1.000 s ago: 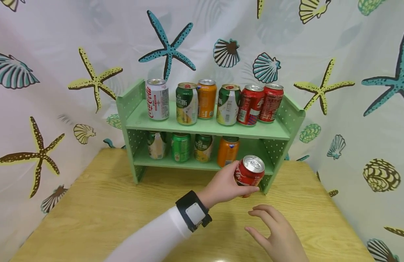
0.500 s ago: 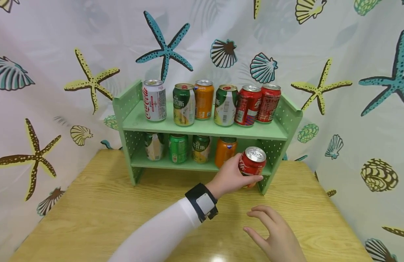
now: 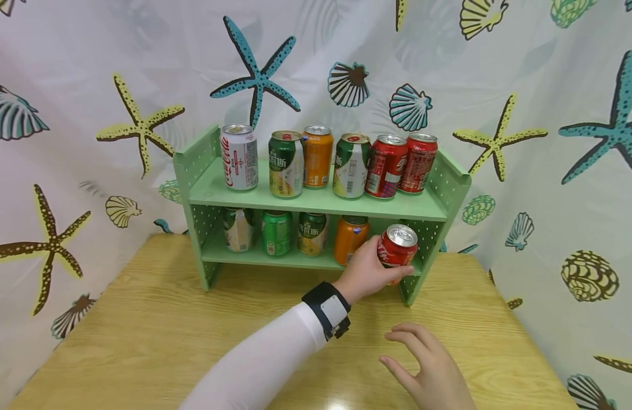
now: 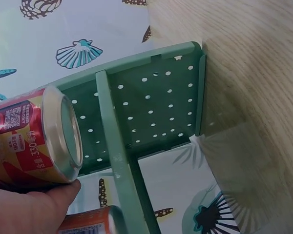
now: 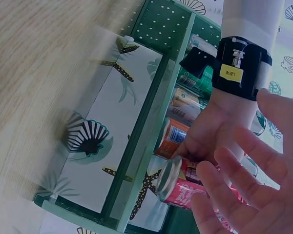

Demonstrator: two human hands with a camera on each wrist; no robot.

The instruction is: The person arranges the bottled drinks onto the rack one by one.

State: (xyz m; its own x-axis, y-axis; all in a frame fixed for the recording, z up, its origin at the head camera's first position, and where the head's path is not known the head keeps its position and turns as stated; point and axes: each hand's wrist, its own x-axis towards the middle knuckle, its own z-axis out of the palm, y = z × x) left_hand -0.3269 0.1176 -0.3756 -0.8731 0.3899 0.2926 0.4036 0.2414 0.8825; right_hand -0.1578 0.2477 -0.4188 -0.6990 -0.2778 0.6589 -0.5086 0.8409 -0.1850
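Observation:
My left hand (image 3: pixel 366 272) grips a red Coke can (image 3: pixel 397 248) upright at the right end of the green shelf's (image 3: pixel 316 262) lower tier. Just left of it on that tier stands an orange soda can (image 3: pixel 351 238). In the left wrist view, the red and gold can (image 4: pixel 19 141) is close to the shelf board (image 4: pixel 118 151), with my fingers (image 4: pixel 34 209) under its side. My right hand (image 3: pixel 433 367) is over the table's front right, fingers spread and slightly bent, holding nothing. The right wrist view shows its open palm (image 5: pixel 254 195) near the left hand's can (image 5: pixel 180 183).
On the top tier stand a white Coke can (image 3: pixel 239 158), two green-and-cream cans (image 3: pixel 286 165), an orange can (image 3: pixel 317 156) and two red cans (image 3: pixel 386 167). A green can (image 3: pixel 276 233) and two green-and-cream cans (image 3: pixel 312 234) share the lower tier. The wooden table (image 3: pixel 142 341) meets a patterned cloth.
My left hand has carried the Coke can forward, up and slightly right, closer to the lower tier's right end. The right hand has stayed almost still. The head view has shifted slightly.

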